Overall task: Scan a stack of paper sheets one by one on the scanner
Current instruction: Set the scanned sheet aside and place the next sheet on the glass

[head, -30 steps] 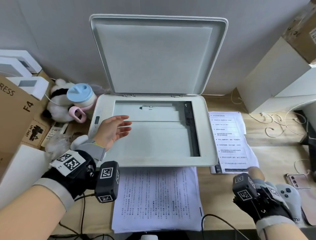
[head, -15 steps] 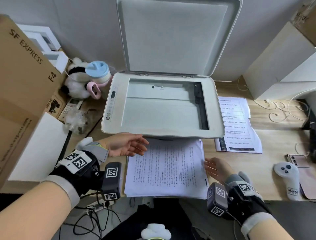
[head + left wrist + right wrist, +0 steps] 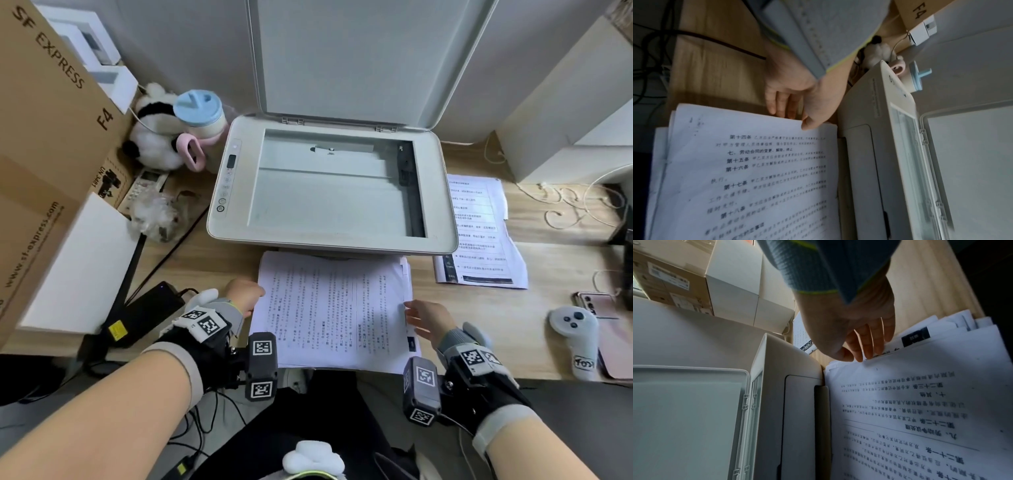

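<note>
My left hand (image 3: pixel 244 295) pinches the top sheet's left edge, thumb above and fingers beneath. My right hand (image 3: pixel 426 317) sets nearly straight fingers against the paper stack's (image 3: pixel 329 315) right edge; I cannot tell whether they grip. The stack lies on the desk (image 3: pixel 486 329) just before the scanner (image 3: pixel 329 192), lid (image 3: pixel 363 54) raised, glass bare.

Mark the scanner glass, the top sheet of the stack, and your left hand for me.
scanner glass (image 3: pixel 329 202), head view, middle of the bare glass bed.
top sheet (image 3: pixel 329 308), head view, centre of the printed page.
left hand (image 3: pixel 797 91), left wrist view, the palm above the sheet's edge.
</note>
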